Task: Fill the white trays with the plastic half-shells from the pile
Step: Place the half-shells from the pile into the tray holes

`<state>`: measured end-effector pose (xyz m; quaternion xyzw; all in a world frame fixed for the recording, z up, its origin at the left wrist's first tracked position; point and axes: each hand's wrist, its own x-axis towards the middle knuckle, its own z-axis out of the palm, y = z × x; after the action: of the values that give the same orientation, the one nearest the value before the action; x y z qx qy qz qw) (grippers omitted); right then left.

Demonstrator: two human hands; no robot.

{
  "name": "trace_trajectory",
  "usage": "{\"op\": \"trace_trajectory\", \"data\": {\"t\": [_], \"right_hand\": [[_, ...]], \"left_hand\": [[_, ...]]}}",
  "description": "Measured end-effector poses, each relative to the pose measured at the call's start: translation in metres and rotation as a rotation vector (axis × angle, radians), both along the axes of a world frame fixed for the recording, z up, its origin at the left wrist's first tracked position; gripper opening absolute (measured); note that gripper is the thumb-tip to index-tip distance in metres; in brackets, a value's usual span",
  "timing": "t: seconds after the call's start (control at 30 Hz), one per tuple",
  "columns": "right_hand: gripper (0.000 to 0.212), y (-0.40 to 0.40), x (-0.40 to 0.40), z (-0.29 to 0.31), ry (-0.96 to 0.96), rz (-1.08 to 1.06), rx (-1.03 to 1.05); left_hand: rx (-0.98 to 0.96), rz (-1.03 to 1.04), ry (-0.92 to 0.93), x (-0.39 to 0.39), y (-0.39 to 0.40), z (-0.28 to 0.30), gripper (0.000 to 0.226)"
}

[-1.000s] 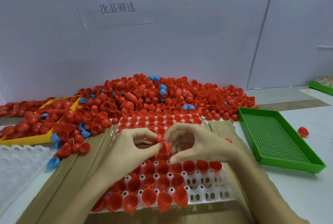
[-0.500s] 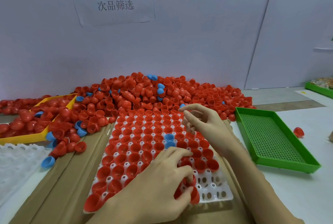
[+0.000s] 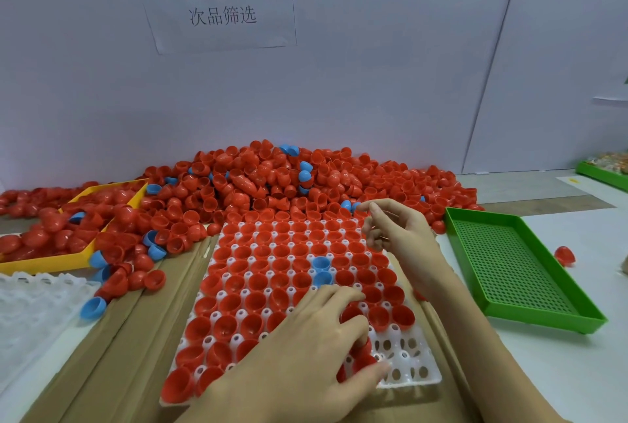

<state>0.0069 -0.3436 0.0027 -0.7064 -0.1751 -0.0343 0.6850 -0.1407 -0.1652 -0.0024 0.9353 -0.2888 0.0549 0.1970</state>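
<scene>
Half-shells point(image 3: 258, 184) heap against white wall point(image 3: 373, 82); left fingers point(image 3: 353, 324) pinch one, right fingers point(image 3: 377, 215) loosely curled

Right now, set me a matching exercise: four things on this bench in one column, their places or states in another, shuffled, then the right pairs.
Things:
1. green perforated tray
2. yellow tray
3. two blue half-shells
4. left hand

Places or states:
A. seated side by side in the white tray among red ones
B. holds no shells, right of the white tray
C. fingers on red half-shells at the white tray's near right corner
D. heaped with red half-shells, far left

Pairs: 1-B, 2-D, 3-A, 4-C
</scene>
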Motion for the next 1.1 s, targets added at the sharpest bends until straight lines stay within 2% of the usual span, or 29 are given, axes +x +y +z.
{"op": "trace_trajectory", "data": {"t": [0.17, 0.27, 0.53, 0.73, 0.83, 0.93, 0.97, 1.03, 1.1], "right_hand": [[0.022, -0.001, 0.004, -0.006, 0.016, -0.007, -0.01], [0.023, -0.005, 0.008, -0.009, 0.0, -0.026, -0.013], [0.019, -0.009, 0.025, -0.021, -0.081, -0.258, -0.156], [0.02, -0.01, 0.055, -0.002, -0.171, -0.489, -0.559], [0.041, -0.009, 0.084, 0.008, -0.143, -0.548, -0.902], [0.073, -0.009, 0.101, 0.003, -0.022, -0.422, -1.279], [0.078, -0.011, 0.104, -0.002, -0.001, -0.379, -1.362], [0.07, -0.016, 0.109, -0.014, -0.053, -0.398, -1.429], [0.048, -0.018, 0.109, -0.022, -0.181, -0.487, -1.357]], "left_hand": [[0.01, 0.006, -0.013, 0.001, 0.001, -0.002, 0.038], [-0.036, 0.003, -0.037, 0.003, 0.002, -0.002, 0.042], [-0.222, 0.048, -0.132, 0.015, 0.033, 0.003, 0.039], [-0.354, 0.145, -0.021, 0.026, 0.058, 0.004, 0.028], [-0.45, 0.14, 0.039, 0.027, 0.059, 0.007, 0.028], [-0.521, 0.144, 0.058, 0.026, 0.061, 0.01, 0.031], [-0.538, 0.151, 0.049, 0.027, 0.062, 0.011, 0.033], [-0.564, 0.176, 0.023, 0.028, 0.065, 0.014, 0.037], [-0.592, 0.203, -0.002, 0.029, 0.068, 0.017, 0.039]]}}
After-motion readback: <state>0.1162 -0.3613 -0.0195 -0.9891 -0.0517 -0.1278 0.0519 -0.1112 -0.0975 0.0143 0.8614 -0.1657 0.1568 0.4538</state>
